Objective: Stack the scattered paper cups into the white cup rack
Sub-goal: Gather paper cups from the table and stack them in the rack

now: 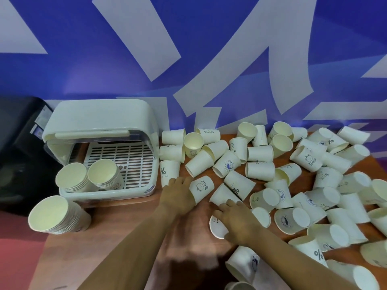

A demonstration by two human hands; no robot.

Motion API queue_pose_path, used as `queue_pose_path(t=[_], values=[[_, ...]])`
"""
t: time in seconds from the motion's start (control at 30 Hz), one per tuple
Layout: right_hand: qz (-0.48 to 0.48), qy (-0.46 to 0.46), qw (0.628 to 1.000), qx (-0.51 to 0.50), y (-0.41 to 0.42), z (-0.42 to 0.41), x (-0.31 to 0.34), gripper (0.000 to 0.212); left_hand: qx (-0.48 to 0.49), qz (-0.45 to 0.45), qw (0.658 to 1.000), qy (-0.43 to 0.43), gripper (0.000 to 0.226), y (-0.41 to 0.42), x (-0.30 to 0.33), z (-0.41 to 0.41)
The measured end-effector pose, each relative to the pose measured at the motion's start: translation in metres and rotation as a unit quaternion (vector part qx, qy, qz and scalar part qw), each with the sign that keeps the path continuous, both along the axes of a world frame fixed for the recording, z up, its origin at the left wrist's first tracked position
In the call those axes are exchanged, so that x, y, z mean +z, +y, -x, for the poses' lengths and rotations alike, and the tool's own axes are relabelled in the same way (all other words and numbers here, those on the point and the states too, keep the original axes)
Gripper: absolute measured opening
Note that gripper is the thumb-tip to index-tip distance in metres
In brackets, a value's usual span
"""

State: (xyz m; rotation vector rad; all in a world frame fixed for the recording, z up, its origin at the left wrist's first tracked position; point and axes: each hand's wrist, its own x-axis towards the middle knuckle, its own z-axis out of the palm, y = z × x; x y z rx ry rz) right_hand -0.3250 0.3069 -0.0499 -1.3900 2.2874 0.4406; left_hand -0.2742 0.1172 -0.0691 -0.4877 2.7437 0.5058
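Head: two cup stacks (92, 176) in rack (100, 120)

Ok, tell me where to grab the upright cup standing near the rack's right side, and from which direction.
Take the upright cup by its side wall just under the rim, coming down from above. It stands mouth up, but cups lying on their sides crowd it left, right and in front, so a low sideways reach would likely knock them. The top looks open, and the left hand is nearer.
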Motion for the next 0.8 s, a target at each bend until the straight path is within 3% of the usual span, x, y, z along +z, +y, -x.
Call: queue_pose_path(t=[0.13,0.37,0.6,0.8], values=[[0.010,0.010,1.000,-0.015,0.004,-0.001,0.007,0.051,-0.006,0.021,1.000,-0.020,0.087,0.008,-0.006,0.002],[0.017,0.010,0.999,-0.033,0.016,0.000,0.015,0.062,0.001,0.037,0.999,0.014,0.073,0.016,-0.011,0.000],[0.060,0.011,0.997,-0.055,0.016,0.002,0.030,0.073,0.024,-0.103,0.994,0.041,0.071,0.004,0.006,-0.025],[0.099,0.000,0.990,-0.099,0.007,-0.008,0.041,0.084,0.072,-0.145,0.982,0.101,0.080,-0.018,0.030,-0.059]])
